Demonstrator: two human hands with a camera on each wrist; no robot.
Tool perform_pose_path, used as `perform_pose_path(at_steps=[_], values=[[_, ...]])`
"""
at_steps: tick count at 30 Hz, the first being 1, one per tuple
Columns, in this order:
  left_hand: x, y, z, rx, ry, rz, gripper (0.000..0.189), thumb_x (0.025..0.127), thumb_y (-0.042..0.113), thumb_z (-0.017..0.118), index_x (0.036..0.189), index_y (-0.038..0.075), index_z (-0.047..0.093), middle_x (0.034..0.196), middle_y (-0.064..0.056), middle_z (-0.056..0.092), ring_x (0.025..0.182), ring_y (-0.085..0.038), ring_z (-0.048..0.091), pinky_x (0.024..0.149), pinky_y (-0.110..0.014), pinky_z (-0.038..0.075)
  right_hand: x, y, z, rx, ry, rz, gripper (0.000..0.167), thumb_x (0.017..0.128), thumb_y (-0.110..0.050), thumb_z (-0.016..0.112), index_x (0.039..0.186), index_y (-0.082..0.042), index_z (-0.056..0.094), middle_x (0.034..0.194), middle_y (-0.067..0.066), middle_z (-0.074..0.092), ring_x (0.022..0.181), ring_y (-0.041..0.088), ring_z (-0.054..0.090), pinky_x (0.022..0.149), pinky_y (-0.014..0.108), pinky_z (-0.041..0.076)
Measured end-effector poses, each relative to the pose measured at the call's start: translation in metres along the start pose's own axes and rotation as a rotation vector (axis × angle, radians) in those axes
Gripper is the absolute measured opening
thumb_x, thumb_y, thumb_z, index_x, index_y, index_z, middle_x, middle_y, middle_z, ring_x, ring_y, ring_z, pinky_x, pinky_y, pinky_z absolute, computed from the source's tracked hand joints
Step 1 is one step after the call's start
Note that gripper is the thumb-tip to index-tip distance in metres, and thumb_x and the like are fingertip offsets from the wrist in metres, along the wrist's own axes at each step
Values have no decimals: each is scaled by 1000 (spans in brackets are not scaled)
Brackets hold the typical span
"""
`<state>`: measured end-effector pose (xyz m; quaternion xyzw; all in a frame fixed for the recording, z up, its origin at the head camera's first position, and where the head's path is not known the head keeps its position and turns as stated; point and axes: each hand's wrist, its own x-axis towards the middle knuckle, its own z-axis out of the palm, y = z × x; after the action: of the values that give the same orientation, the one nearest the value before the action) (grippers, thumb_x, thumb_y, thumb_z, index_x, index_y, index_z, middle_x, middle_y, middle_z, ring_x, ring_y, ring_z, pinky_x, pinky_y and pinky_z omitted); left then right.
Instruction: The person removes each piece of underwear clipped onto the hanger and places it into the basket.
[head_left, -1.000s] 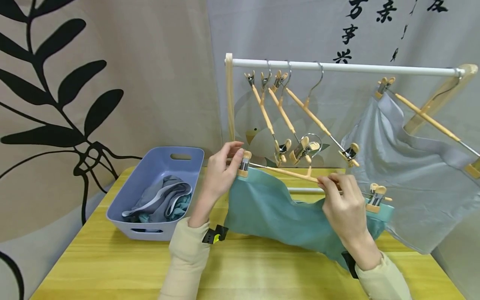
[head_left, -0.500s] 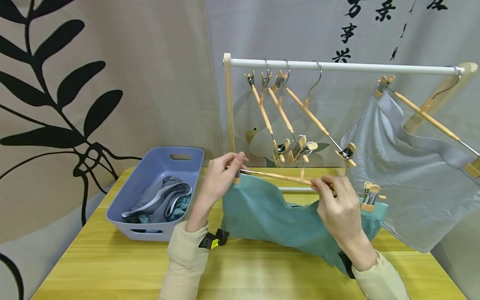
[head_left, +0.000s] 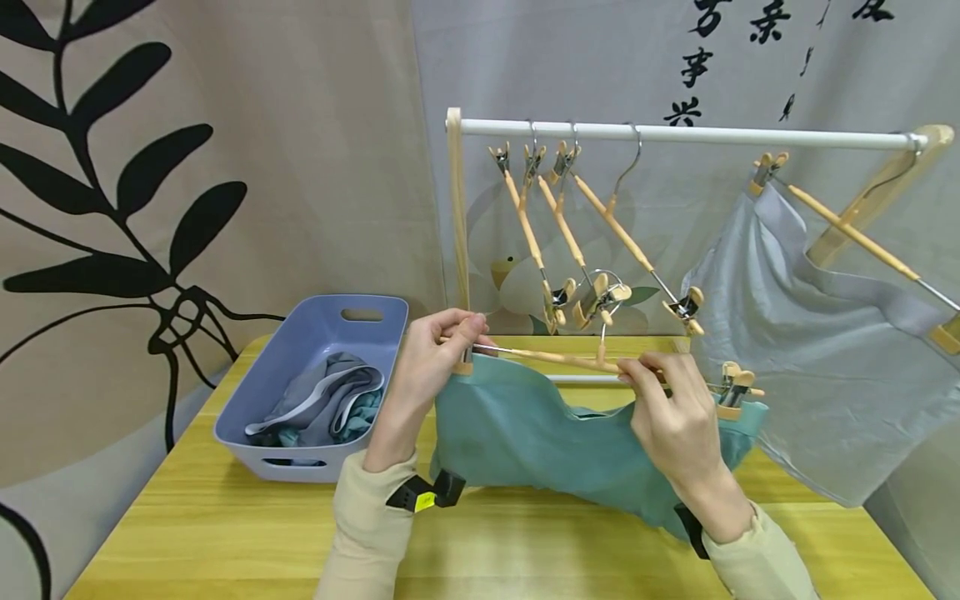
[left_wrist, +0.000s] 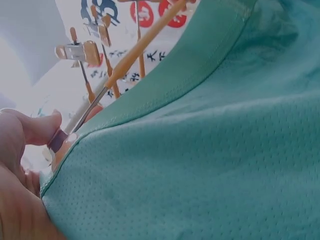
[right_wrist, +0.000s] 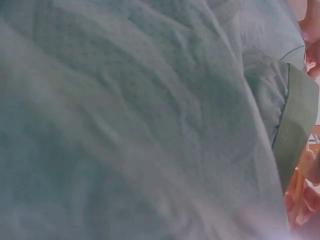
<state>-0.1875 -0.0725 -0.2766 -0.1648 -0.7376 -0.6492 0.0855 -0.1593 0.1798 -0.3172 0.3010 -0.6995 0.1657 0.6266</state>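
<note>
A wooden clip hanger (head_left: 555, 357) is held over the table, with a teal garment (head_left: 540, 433) drooping from its clips by the waistband. My left hand (head_left: 426, 371) pinches the clip at the hanger's left end, thumb over its top. The left wrist view shows that thumb and fingers around the clip (left_wrist: 57, 141) beside the waistband. Farther right, my right hand (head_left: 675, 421) grips the hanger's bar between thumb and curled fingers. The right-hand clip (head_left: 733, 392) bites the other waistband corner. Teal cloth (right_wrist: 150, 125) fills most of the right wrist view.
Behind the hands stands a rack with a white rail (head_left: 525, 127). Several bare clip hangers (head_left: 570, 233) hang on it, and grey shorts-like clothing (head_left: 810, 333) hangs at its right. A blue basket (head_left: 300, 333) holding crumpled clothes (head_left: 330, 404) sits left on the wooden table (head_left: 225, 533).
Both hands have shifted slightly left and down with the hanger and garment. The left thumb has moved onto the left clip, which showed beside it a second ago.
</note>
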Motion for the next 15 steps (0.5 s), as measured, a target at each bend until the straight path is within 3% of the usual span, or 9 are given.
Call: perform_pose_path(at_steps=[10,15], values=[[-4,2,0,10,37,20,24,93,16,59,94,-6,68,76,-17,73,68,-12,69,56,-22,49,-2,-1,1,2,-20,-7,29,97,-13,53,80,5,68,75,21,57,59,31,49,55,35,39],[-5,3,-1,21,35,28,23,93,16,59,93,-5,68,75,-16,73,64,-6,68,54,-21,48,-2,-2,1,3,-20,-8,29,97,-13,53,80,5,68,75,21,57,59,31,49,55,35,39]])
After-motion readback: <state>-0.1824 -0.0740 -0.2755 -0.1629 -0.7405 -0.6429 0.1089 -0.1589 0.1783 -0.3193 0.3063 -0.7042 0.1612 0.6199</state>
